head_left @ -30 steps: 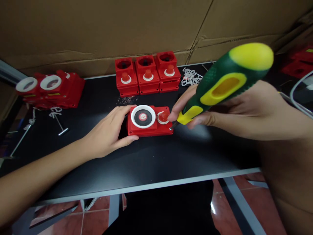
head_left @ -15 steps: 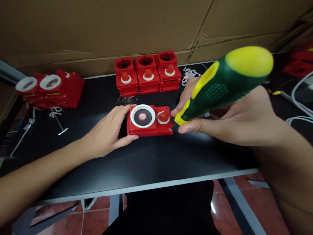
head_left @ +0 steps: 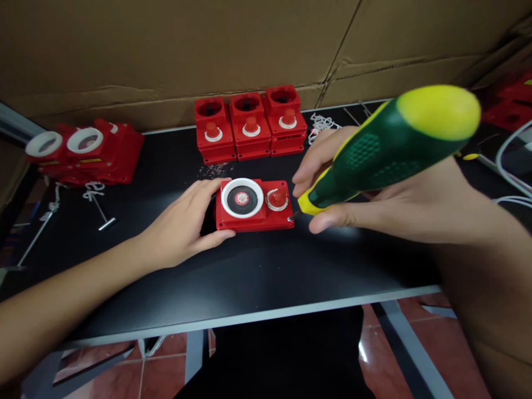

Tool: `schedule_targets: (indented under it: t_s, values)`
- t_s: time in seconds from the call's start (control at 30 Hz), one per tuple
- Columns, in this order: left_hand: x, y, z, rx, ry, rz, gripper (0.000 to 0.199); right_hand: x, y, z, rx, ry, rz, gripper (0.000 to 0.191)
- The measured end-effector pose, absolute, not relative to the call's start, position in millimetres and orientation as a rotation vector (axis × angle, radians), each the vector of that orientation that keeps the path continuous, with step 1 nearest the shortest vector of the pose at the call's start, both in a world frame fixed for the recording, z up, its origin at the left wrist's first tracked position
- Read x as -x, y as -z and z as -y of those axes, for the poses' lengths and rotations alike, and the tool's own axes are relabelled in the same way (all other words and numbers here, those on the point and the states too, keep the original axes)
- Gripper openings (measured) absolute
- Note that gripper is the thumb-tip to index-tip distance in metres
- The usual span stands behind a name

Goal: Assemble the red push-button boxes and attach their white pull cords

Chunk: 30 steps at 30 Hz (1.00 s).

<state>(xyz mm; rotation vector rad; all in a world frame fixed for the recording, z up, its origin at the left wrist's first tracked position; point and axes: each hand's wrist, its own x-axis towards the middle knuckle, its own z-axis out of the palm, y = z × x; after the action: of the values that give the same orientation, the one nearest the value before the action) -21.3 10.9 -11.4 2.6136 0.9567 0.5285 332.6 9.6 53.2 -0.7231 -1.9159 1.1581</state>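
Note:
A red box (head_left: 252, 222) with a white-ringed black disc and a red lamp dome lies on the black table. Around its left end my left hand (head_left: 183, 224) is closed, thumb on the near side and fingers on the far side. My right hand (head_left: 399, 205) grips a green and yellow screwdriver (head_left: 374, 155) whose handle leans up to the right. The screwdriver's tip meets a small silver screw (head_left: 290, 219) at the box's near right corner. The handle hides part of my right hand.
Three red boxes with open round holes (head_left: 250, 136) stand at the back. More red boxes with white rings (head_left: 103, 158) sit at the left, with small hammers (head_left: 107, 223) on white cords near them. White cables (head_left: 513, 166) lie at the right.
The screwdriver handle has shifted slightly right and down, and the fingers of my right hand have changed their hold on it. My left hand and the red box stay in place.

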Motion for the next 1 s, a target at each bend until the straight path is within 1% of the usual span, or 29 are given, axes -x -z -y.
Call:
schedule_targets:
  t_s: [0.1, 0.23, 0.43, 0.57, 0.7, 0.87, 1.0]
  values:
    - [20, 11, -11, -2.632, -0.532, -0.946, 0.080, -342, -61, -15, 0.672, -1.198, 2.018, 0.022]
    - [19, 11, -12, -2.640, -0.554, -0.932, 0.081, -343, -69, -17, 0.656, -1.189, 2.080, 0.021]
    - [19, 11, -13, -2.680, -0.546, -0.925, 0.079, -336, -65, -9, 0.760, -1.010, 2.088, 0.013]
    - [18, 10, -12, -2.592, -0.516, -0.976, 0.079, -332, -61, -8, 0.768, -1.020, 2.029, 0.017]
    - [18, 10, -11, -2.581, -0.492, -0.989, 0.080, -328, -60, -7, 0.751, -1.010, 1.963, 0.025]
    - [19, 11, -12, -2.632, -0.516, -0.958, 0.080, -324, -56, -4, 0.859, -0.981, 1.878, 0.037]
    - [19, 10, -12, -2.596, -0.502, -0.974, 0.080, -323, -54, -4, 0.865, -0.972, 1.893, 0.038]
